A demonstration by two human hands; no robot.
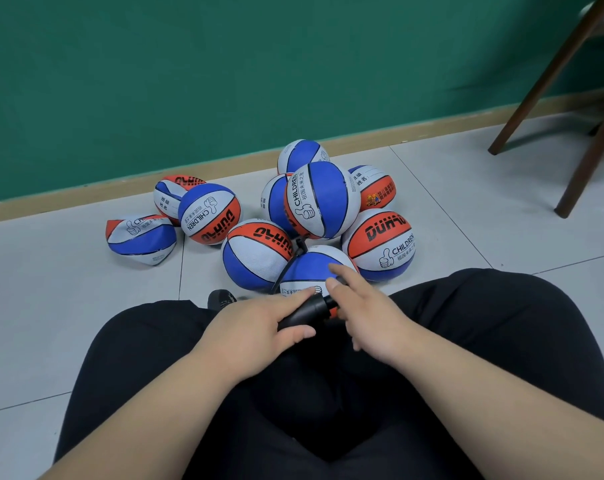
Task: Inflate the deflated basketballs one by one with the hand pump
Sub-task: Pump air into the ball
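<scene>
Seated on the floor (pixel 467 202), legs crossed, the pump (pixel 305 311) over our lap.

- Pump: short black barrel, long axis running from lower left up to the right, so it lies across us from one hand toward the other. A bit of orange shows at its right end.
- Left hand (pixel 259 323): clamped round the barrel, fingers over the top, thumb beneath.
- Right hand (pixel 370 317): at the handle end, touching it. Upper fingers lie fairly straight and reach out over the ball; the lower ones curl under. The palm is hidden, so we cannot tell whether it grips the handle.
- Ball (pixel 311 268): straight ahead of both hands, just beyond the pump, wedged between our knees and the pile. Blue and white panels face us, with print near the lower edge. It looks rounded on top, but how firm it is we cannot judge.
- Hose (pixel 286 268): thin, black, climbs along the ball's left side to a fitting near its top.

We judge the coming stroke runs along the barrel's axis, the right hand working and the left bracing.

Beyond: a pile of balls (pixel 321 202), most of them round; one flat ball (pixel 141 239) lies well apart at the left, collapsed and creased.
</scene>
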